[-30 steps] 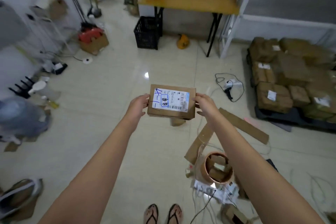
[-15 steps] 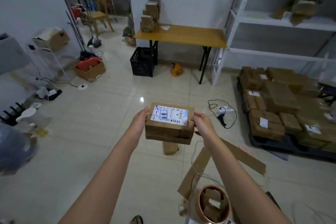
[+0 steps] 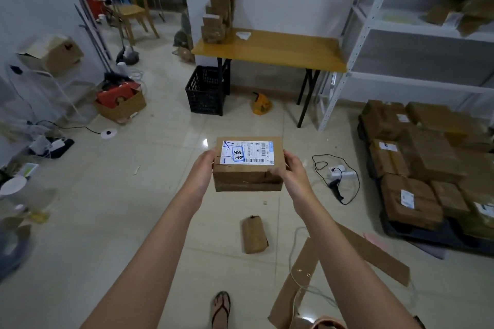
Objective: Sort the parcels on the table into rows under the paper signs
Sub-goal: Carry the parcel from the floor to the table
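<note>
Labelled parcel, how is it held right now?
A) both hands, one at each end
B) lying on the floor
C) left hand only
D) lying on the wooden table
A: the left hand and the right hand each grip one end of the labelled parcel, which is held in the air above the floor.

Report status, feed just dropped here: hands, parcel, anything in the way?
Left hand and right hand grip labelled parcel by its ends. Parcel aloft, away from wooden table. Small brown packet on floor ahead.
</note>
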